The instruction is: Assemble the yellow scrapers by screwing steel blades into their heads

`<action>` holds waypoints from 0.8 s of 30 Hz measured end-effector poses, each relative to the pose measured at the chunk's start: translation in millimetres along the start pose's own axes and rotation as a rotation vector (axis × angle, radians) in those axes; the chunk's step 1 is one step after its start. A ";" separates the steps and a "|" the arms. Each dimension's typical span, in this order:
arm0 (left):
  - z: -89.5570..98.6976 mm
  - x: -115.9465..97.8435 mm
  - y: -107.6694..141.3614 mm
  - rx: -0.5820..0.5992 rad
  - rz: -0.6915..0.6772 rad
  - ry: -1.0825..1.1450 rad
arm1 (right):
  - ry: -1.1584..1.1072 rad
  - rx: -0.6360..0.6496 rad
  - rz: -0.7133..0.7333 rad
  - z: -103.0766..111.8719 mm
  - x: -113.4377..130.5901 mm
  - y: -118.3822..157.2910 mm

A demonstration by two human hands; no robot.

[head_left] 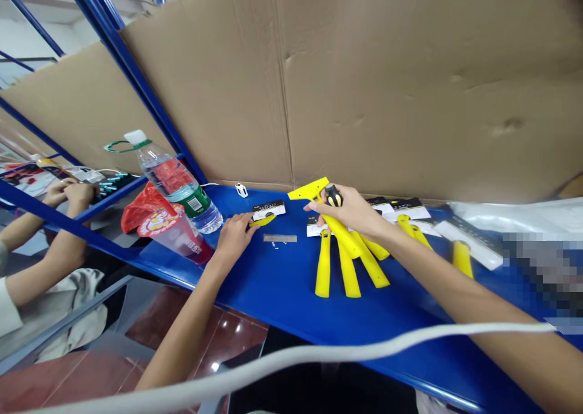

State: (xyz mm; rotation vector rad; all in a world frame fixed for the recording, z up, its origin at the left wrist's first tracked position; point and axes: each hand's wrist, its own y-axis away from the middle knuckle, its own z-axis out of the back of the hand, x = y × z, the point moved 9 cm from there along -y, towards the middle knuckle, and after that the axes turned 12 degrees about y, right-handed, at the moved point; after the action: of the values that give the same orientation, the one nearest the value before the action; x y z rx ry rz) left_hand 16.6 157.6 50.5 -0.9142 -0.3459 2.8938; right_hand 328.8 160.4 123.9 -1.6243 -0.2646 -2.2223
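Note:
My right hand [344, 210] is closed around a yellow scraper-like tool [310, 190] with a wide flat head, and a black-and-yellow screwdriver handle [334, 195] shows in the same hand. My left hand [234, 237] touches a small yellow piece [263, 221] with its fingertips. That piece lies against a black-and-white card [269, 209]. Between my hands a thin metal strip [280, 238] rests on the blue table, with tiny screws [276, 246] just below it. Several yellow handles [323, 268] lie fanned out under my right hand.
A large water bottle [175, 180] and a lidded plastic cup [175, 232] stand at the left, beside a blue frame post. Cardboard [364, 98] walls the back. A white cable [291, 359] crosses the foreground. Another person's hands [73, 192] are at far left.

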 end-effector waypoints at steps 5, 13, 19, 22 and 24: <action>-8.4 4.8 -16.8 0.058 0.025 0.139 | -0.199 -0.012 -0.152 -8.2 -38.3 33.7; -22.4 0.1 -51.0 0.245 0.141 0.272 | -0.241 -0.055 -0.165 8.8 -58.1 76.4; -30.3 -27.1 -51.8 0.391 0.121 0.369 | -0.330 -0.041 -0.186 10.1 -64.1 82.4; -32.9 -46.1 -52.5 0.431 0.089 0.428 | -0.347 -0.052 -0.185 10.4 -64.5 84.2; -31.3 -62.9 -53.2 0.439 0.051 0.468 | -0.331 -0.052 -0.197 10.6 -66.4 84.9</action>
State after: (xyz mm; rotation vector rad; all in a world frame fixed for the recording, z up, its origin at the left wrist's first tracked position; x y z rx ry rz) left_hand 86.8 205.7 73.4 -1.4561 0.3358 2.5141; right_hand 390.0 99.3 58.7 -2.0734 -0.4771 -2.1000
